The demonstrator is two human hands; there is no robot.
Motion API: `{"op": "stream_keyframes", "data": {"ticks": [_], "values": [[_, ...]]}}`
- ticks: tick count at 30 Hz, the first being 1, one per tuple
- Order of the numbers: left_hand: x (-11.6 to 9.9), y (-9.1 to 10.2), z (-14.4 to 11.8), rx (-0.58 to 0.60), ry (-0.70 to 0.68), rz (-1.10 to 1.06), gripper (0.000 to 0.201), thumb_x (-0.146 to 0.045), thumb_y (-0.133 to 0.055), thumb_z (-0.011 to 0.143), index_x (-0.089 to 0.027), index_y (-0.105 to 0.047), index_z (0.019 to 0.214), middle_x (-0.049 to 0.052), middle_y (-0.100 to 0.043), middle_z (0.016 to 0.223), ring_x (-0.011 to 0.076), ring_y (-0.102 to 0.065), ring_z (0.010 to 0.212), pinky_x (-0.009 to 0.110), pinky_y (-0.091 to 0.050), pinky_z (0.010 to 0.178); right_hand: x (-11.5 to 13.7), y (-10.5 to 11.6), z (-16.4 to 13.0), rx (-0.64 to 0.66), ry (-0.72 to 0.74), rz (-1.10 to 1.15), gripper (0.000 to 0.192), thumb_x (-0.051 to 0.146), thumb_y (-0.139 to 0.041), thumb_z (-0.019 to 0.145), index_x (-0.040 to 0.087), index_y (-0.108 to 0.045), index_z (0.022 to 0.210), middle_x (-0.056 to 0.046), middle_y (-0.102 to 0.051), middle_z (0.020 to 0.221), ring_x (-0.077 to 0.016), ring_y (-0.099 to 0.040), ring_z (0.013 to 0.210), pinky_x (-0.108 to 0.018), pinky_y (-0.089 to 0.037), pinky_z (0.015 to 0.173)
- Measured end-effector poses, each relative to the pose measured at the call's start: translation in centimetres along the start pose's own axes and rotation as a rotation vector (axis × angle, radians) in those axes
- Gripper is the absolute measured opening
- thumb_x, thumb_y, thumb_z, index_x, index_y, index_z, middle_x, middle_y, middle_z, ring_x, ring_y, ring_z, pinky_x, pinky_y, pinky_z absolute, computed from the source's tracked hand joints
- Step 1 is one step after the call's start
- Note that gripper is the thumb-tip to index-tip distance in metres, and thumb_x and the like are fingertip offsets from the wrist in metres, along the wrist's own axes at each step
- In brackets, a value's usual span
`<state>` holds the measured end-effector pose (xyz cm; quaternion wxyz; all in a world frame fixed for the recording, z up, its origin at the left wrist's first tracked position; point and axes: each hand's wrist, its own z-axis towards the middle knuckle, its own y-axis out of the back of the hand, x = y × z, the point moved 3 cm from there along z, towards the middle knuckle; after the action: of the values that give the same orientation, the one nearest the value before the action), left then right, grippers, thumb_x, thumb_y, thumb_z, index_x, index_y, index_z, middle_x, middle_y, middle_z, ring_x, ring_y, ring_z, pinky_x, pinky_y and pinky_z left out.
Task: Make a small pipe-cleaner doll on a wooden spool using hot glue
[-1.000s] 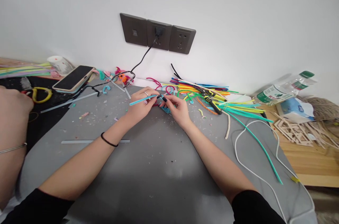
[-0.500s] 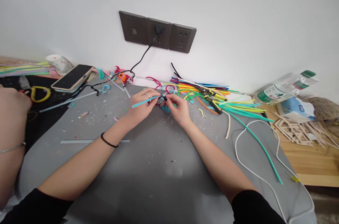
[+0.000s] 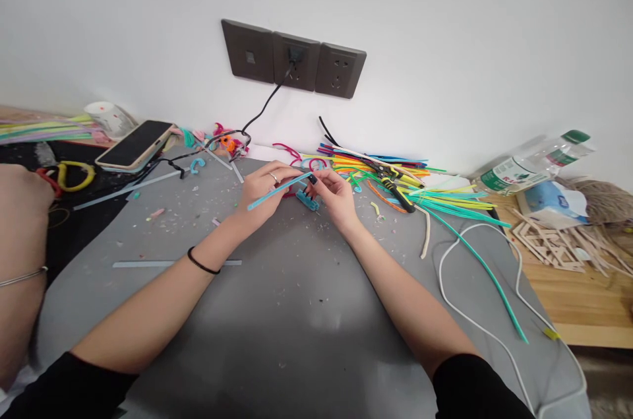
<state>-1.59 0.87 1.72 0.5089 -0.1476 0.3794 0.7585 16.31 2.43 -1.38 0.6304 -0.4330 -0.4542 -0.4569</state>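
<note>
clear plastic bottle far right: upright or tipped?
Tipped. The clear plastic bottle with green cap lies on its side on the wooden table, cap pointing right.

A phone (image 3: 134, 144) lies near the wall beside a white cup (image 3: 109, 118). 1 plastic bottle (image 3: 534, 164) rests on its side above wooden frames (image 3: 546, 242).

Co-worker's arm (image 3: 20, 260) cut off left edge.

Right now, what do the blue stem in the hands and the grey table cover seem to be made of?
The blue stem, pinched by the left hand and the right hand, looks like a fuzzy pipe cleaner: matte, thin, slightly bent. The grey cover seems to be a smooth plastic or rubber mat with a dull sheen; which one cannot be told.
</note>
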Motion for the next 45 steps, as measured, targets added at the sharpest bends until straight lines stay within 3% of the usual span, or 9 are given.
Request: {"op": "stream_keyframes", "data": {"ticks": [5,8,13,17,21,26,39,45], "values": [[2.3,-0.1,0.5,0.063,0.497,-0.431,0.043,-0.057,-0.062,0.095,-0.017,-0.078,0.093,0.012,-0.079,0.088,0.0218,-0.072,0.074,0.035,-0.060,0.067,0.0,0.3,0.1,-0.068,0.000,-0.051,0.044,0.063,-0.077,0.079,0.023,-0.063,0.090,0.002,-0.066,0.068,-0.0131,-0.060,0.061,-0.028,-0.052,0.063],[2.7,0.0,0.6,0.134,0.644,-0.609,0.056,-0.069,-0.062,0.090,-0.016,-0.076,0.077,0.014,-0.077,0.079,0.0217,-0.071,0.068,0.034,-0.059,0.062,0.0,0.2,0.0,-0.029,-0.002,-0.055,0.041,0.060,-0.077,0.080,0.022,-0.062,0.088,0.002,-0.064,0.068,-0.0132,-0.059,0.062,-0.028,-0.051,0.063],[2.1,0.1,0.7,0.288,0.587,-0.403,0.045,-0.063,-0.085,0.071,-0.019,-0.077,0.078,0.005,-0.076,0.072,0.0171,-0.066,0.063,0.027,-0.052,0.056,0.4,0.0,-0.3,0.035,0.047,-0.172,0.028,0.049,-0.071,0.086,0.023,-0.061,0.088,0.001,-0.064,0.074,-0.0141,-0.060,0.067,-0.028,-0.049,0.064],[1.5,0.1,0.8,0.339,0.544,-0.332,0.039,-0.055,-0.086,0.072,-0.018,-0.078,0.082,0.006,-0.077,0.076,0.0155,-0.067,0.065,0.024,-0.052,0.058,0.9,-0.4,-0.7,0.063,0.182,-0.355,0.014,0.036,-0.065,0.090,0.022,-0.063,0.088,-0.001,-0.066,0.080,-0.0145,-0.061,0.072,-0.028,-0.050,0.069],[1.3,-0.1,0.6,0.342,0.577,-0.354,0.037,-0.051,-0.085,0.072,-0.017,-0.077,0.085,0.004,-0.074,0.069,0.0147,-0.064,0.057,0.024,-0.049,0.050,1.1,-0.6,-0.9,0.044,0.236,-0.434,0.013,0.033,-0.061,0.092,0.022,-0.065,0.087,-0.002,-0.068,0.079,-0.0148,-0.061,0.069,-0.029,-0.051,0.069],[1.1,-0.5,0.2,0.348,0.527,-0.342,0.031,-0.047,-0.079,0.077,-0.018,-0.076,0.088,0.004,-0.076,0.072,0.0168,-0.069,0.059,0.027,-0.057,0.055,1.1,-0.5,-1.0,0.038,0.266,-0.508,0.014,0.032,-0.058,0.092,0.022,-0.066,0.086,-0.002,-0.070,0.078,-0.0155,-0.062,0.070,-0.029,-0.052,0.069],[0.0,-0.8,-0.1,0.238,0.443,-0.219,0.015,-0.032,-0.067,0.076,-0.018,-0.072,0.081,0.002,-0.074,0.066,0.0162,-0.069,0.057,0.026,-0.056,0.058,1.3,-0.8,-1.2,0.022,0.218,-0.483,0.014,0.032,-0.062,0.088,0.022,-0.061,0.077,0.000,-0.067,0.070,-0.0137,-0.058,0.062,-0.028,-0.050,0.064],[0.2,-0.6,0.1,0.240,0.443,-0.234,0.017,-0.034,-0.069,0.077,-0.018,-0.072,0.082,0.002,-0.073,0.067,0.0152,-0.066,0.058,0.026,-0.055,0.058,0.9,-0.7,-1.1,0.036,0.187,-0.387,0.017,0.036,-0.060,0.093,0.021,-0.066,0.086,-0.002,-0.070,0.076,-0.0157,-0.063,0.068,-0.030,-0.053,0.068]]}}
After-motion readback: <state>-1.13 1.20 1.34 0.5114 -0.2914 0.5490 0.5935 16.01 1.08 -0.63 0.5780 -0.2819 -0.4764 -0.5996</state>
